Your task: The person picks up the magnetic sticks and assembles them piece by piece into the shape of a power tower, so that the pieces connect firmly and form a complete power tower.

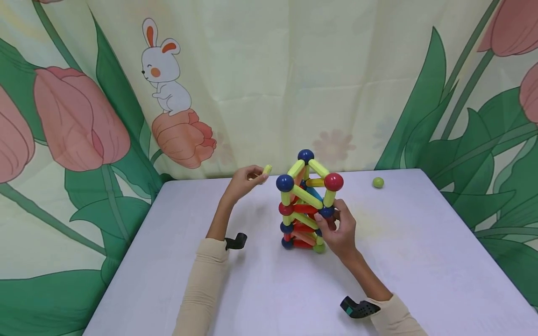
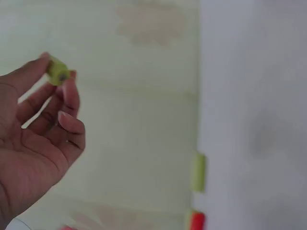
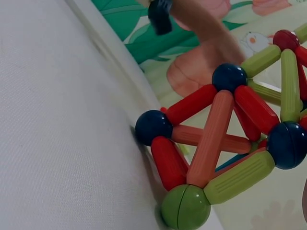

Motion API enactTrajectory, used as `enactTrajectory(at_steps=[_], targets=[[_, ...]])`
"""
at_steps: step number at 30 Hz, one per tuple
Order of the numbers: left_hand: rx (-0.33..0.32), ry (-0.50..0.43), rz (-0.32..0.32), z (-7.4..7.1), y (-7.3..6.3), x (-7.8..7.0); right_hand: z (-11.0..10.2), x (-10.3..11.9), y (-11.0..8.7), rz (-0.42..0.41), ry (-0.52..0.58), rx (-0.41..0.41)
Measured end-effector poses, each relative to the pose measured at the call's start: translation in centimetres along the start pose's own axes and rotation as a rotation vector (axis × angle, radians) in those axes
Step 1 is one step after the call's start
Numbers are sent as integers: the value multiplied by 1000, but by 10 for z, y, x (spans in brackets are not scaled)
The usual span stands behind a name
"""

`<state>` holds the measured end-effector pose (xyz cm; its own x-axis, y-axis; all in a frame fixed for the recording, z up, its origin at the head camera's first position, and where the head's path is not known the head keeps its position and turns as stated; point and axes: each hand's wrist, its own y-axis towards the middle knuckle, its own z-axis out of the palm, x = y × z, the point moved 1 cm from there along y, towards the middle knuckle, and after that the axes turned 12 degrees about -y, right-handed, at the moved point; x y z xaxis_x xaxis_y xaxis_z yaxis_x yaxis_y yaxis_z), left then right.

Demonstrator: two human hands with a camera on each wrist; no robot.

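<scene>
My left hand (image 1: pixel 245 182) is raised left of a tower of magnetic balls and rods (image 1: pixel 305 208). Between thumb and fingertips it pinches a yellow-green magnetic rod (image 1: pixel 267 169), whose end shows in the left wrist view. The tower stands upright on the table, with blue, red and green balls joined by yellow-green, red and salmon rods. At its right side my right hand (image 1: pixel 341 233) grips it around a blue ball (image 1: pixel 327 212), thumb in front. Some of those fingers are hidden behind the tower. The right wrist view shows the lower tower, including a green ball (image 3: pixel 186 207).
A loose green ball (image 1: pixel 378 182) lies at the back right of the white table (image 1: pixel 420 261). Behind the table's far edge hangs a curtain (image 1: pixel 260 93) printed with tulips and a rabbit. Each wrist wears a small black camera.
</scene>
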<state>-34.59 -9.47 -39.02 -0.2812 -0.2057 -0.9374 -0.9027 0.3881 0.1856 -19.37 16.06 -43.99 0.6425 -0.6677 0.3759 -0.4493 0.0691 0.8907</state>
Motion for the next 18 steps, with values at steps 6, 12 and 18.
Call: enactTrajectory(at_steps=[6,12,18], targets=[[-32,-401,190,22,-31,-66,-2,0,-1,0,-2,-3],[-82,-480,424,48,-55,-107,-1,0,-1,4,2,-5],[-140,-299,571,64,-67,-120,-1,1,1,2,-6,8]])
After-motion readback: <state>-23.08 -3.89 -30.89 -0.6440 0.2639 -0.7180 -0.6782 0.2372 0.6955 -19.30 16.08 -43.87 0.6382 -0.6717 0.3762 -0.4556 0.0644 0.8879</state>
